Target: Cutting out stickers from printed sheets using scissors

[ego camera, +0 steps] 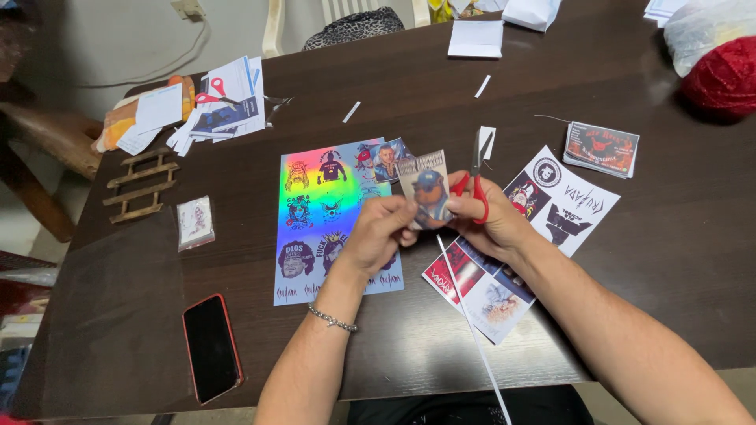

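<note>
My left hand [383,230] pinches a small printed picture card [426,187] showing a figure in a blue cap. My right hand [490,223] grips red-handled scissors [476,175], blades pointing up beside the card's right edge. A long thin white paper strip [472,330] hangs down from the card toward the table's near edge. Under my left hand lies a rainbow holographic sticker sheet [323,208]. Under my right hand lie printed picture sheets [480,291] and a white sheet with black designs [567,201].
A phone in a red case [211,346] lies near the front left of the dark wooden table [614,299]. A small card stack [194,223], wooden slats [142,187], papers with a second pair of red scissors [214,93], a card pile [602,148] and red yarn [724,75] surround.
</note>
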